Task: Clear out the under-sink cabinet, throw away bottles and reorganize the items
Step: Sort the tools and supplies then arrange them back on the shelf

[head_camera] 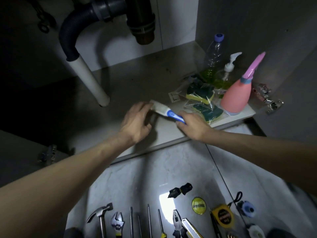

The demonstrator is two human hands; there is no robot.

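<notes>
From the head camera, my right hand (192, 125) gripped the blue brush (167, 114) by its handle on the cabinet floor (128, 86); my left hand (137, 121), fingers loose, touched its white head. Sponge packs (200, 93), pink sprayer (235, 97) and clear bottle (213, 55) crowded just right; white drainpipe (91, 79) stood left.

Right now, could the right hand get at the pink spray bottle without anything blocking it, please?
Probably yes: the pink spray bottle stands just beyond the right hand, with only bagged sponges lying low between. The hand holds a blue-handled brush, though.

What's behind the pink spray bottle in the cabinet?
Behind the pink spray bottle stand a clear pump dispenser and a clear plastic bottle, both holding yellow-green liquid. The spray bottle covers part of the dispenser's base, and anything directly behind its body.
</notes>
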